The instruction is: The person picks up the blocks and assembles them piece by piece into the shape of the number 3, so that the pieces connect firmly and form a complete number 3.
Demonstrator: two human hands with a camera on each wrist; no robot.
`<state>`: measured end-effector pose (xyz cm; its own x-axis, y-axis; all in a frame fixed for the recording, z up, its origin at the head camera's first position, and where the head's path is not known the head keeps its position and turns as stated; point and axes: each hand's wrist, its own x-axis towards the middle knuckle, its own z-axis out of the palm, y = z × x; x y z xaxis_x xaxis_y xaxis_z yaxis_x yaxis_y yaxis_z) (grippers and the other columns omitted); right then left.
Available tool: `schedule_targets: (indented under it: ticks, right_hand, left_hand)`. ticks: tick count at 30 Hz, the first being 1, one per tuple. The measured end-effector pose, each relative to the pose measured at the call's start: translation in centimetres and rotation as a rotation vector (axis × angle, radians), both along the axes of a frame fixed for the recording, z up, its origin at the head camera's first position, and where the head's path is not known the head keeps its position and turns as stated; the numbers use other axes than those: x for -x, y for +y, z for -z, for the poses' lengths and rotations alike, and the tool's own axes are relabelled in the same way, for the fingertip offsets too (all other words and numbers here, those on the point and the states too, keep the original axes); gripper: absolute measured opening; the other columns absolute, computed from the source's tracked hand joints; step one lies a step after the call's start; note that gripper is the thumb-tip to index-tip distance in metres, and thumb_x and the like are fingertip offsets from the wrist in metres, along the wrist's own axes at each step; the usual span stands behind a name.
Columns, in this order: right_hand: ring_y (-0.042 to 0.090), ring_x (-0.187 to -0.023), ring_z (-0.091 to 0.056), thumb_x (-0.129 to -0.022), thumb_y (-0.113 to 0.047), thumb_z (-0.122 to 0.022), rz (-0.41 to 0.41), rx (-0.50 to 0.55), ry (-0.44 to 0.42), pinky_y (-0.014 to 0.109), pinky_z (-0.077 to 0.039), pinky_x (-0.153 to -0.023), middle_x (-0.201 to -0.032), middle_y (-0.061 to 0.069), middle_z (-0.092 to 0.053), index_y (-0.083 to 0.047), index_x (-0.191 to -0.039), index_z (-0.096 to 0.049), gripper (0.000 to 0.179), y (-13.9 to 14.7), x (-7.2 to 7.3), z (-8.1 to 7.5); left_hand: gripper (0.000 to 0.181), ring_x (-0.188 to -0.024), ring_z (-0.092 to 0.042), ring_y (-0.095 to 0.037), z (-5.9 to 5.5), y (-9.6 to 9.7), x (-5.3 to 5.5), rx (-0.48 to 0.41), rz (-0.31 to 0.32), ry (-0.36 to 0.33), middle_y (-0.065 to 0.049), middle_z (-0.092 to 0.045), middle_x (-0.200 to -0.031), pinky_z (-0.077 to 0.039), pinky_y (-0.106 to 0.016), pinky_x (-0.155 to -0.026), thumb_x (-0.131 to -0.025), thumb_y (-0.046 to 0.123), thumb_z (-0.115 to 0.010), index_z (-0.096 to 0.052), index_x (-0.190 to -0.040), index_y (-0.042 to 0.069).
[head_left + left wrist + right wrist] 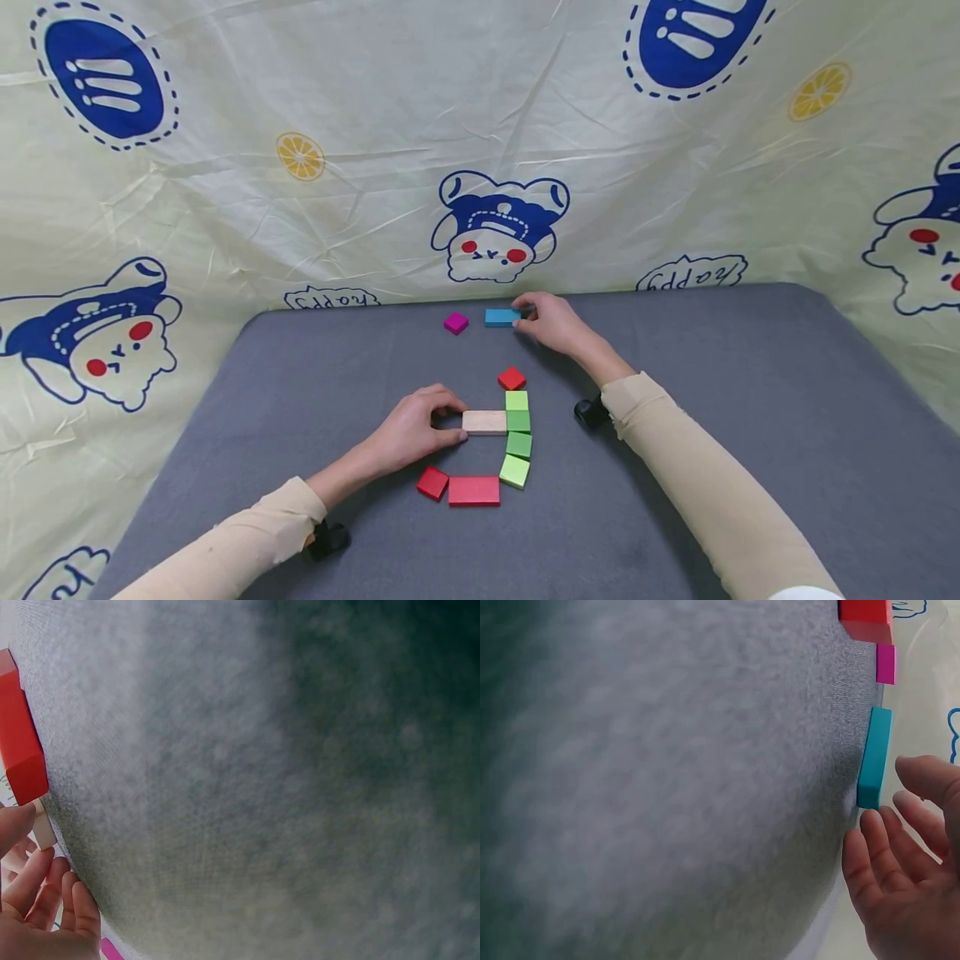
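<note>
At the centre of the table lies a pale pink block (484,422), its right end against a green block (518,421). My left hand (415,425) pinches the pale block's left end between thumb and fingers; the left wrist view shows the thumb (16,825) on one side and a fingertip on the other. Near the far edge, my right hand (551,322) is at the right end of a blue block (501,317). In the right wrist view its thumb stands apart from the blue block (874,759), with the fingers close by its near end.
More green blocks (519,444) form a curved column, with a red block (512,378) above. Below lie a long red block (474,492) and a smaller red block (432,483). A magenta block (456,323) sits left of the blue one. A printed curtain hangs behind the grey table.
</note>
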<state>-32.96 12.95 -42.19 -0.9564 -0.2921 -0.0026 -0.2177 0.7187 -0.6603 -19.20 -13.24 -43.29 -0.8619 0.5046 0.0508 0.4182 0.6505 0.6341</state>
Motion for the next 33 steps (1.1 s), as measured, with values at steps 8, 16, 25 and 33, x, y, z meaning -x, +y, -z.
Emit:
schedule_targets:
  ticks: [8, 16, 25, 33]
  right_hand:
    - [0.027, -0.096, -0.056, -0.096, -0.014, -0.064, -0.006, -0.042, -0.003, 0.037, -0.049, -0.079, -0.120, 0.014, -0.061, -0.002, -0.129, -0.060, 0.036, -0.1, 0.5, 0.2]
    - [0.026, -0.097, -0.057, -0.095, -0.015, -0.065, -0.003, -0.066, -0.005, 0.039, -0.049, -0.085, -0.116, 0.014, -0.063, -0.003, -0.127, -0.062, 0.034, -0.4, 0.8, 0.1]
    - [0.026, -0.097, -0.056, -0.095, -0.016, -0.065, 0.014, -0.067, -0.005, 0.039, -0.048, -0.086, -0.113, 0.013, -0.062, -0.004, -0.126, -0.062, 0.033, -0.5, 0.7, 0.2]
    - [0.026, -0.098, -0.055, -0.096, -0.015, -0.064, 0.020, -0.061, -0.010, 0.039, -0.047, -0.087, -0.113, 0.013, -0.062, -0.004, -0.127, -0.062, 0.033, -0.6, 0.7, 0.1]
  left_hand:
    - [0.029, -0.095, -0.053, -0.013, 0.1, -0.2, 0.3, -0.019, 0.030, -0.034, 0.004, -0.060, -0.107, -0.048, -0.032, -0.082, -0.087, 0.017, -0.076, -0.069, -0.115, 0.014]
    - [0.026, -0.089, -0.055, -0.015, -0.7, -1.4, 1.8, -0.035, -0.045, -0.038, 0.000, -0.063, -0.105, -0.048, -0.030, -0.073, -0.090, 0.010, -0.070, -0.070, -0.116, 0.009]
    - [0.026, -0.093, -0.059, -0.021, -1.3, -2.8, 5.5, -0.016, -0.240, 0.028, -0.006, -0.066, -0.107, -0.049, -0.036, -0.074, -0.091, 0.018, -0.070, -0.070, -0.113, 0.005]
    - [0.030, -0.092, -0.059, -0.024, -1.1, -3.0, 8.5, -0.027, -0.346, 0.032, -0.011, -0.066, -0.108, -0.048, -0.038, -0.076, -0.091, 0.018, -0.071, -0.068, -0.115, 0.002]
